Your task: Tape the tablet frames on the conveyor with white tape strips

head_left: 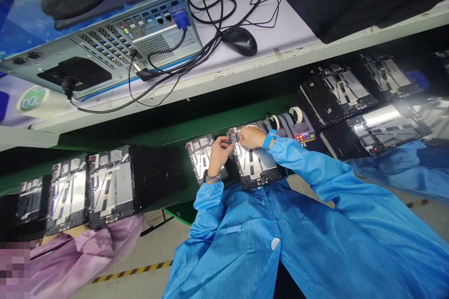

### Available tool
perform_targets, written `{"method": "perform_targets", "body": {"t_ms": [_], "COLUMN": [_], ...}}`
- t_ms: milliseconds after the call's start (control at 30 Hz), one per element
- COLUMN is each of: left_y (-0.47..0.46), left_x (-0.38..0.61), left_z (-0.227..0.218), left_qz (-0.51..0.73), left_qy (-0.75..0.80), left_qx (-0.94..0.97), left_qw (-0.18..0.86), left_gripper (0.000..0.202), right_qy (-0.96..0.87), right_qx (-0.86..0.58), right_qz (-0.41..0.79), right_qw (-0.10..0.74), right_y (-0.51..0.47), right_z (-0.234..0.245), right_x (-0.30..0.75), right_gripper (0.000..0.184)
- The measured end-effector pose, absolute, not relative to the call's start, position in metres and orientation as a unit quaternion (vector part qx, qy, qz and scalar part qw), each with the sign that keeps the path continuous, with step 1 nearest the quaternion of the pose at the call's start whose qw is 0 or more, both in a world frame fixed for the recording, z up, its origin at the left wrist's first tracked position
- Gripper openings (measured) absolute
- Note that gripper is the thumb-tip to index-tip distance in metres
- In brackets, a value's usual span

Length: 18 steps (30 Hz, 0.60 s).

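A pale, scuffed shelf (217, 73) runs along the far side of a green work surface (157, 129); below, the grey floor (157, 245) carries a yellow-and-black striped line (140, 270)

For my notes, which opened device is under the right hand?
The device nearer the white rolls, of the two before the wearer's jacket; only this one has the right hand over it.

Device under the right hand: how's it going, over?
Right hand over device, left hand at its edge. Device lying open. Tape dispensers close by, not blocking.

Hands (249, 138) hemmed right by tape dispenser (302, 127), green worktop (168, 130) open ahead
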<state>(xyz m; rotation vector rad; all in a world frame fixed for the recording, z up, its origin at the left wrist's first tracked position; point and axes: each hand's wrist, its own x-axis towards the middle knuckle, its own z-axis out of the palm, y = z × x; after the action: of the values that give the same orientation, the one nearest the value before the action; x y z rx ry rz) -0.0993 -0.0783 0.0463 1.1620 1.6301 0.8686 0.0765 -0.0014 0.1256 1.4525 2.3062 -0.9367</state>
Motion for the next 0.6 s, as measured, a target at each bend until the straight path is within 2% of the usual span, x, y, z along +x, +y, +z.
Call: {"method": "perform_targets", "body": {"t_ms": [267, 467, 600], "left_y": [-0.073, -0.081, -0.083], "left_x": [-0.091, -0.063, -0.047], "left_z": [0.054, 0.075, 0.089], "left_qz": [0.316, 0.232, 0.135], "left_qy": [0.691, 0.748, 0.777], "left_qx": [0.506, 0.565, 0.574], "left_qw": [0.408, 0.261, 0.220], "left_gripper": [0.033, 0.029, 0.026], "right_qy": [0.793, 0.796, 0.805], "right_qx": [0.494, 0.488, 0.475], "right_qz": [-0.332, -0.333, -0.333], "right_qw": [0.129, 0.132, 0.123], "right_y": [-0.003, 0.000, 0.004], "right_z": [0.133, 0.130, 0.133], "right_x": [0.075, 0.075, 0.083], "right_gripper": [0.013, 0.009, 0.004]}}
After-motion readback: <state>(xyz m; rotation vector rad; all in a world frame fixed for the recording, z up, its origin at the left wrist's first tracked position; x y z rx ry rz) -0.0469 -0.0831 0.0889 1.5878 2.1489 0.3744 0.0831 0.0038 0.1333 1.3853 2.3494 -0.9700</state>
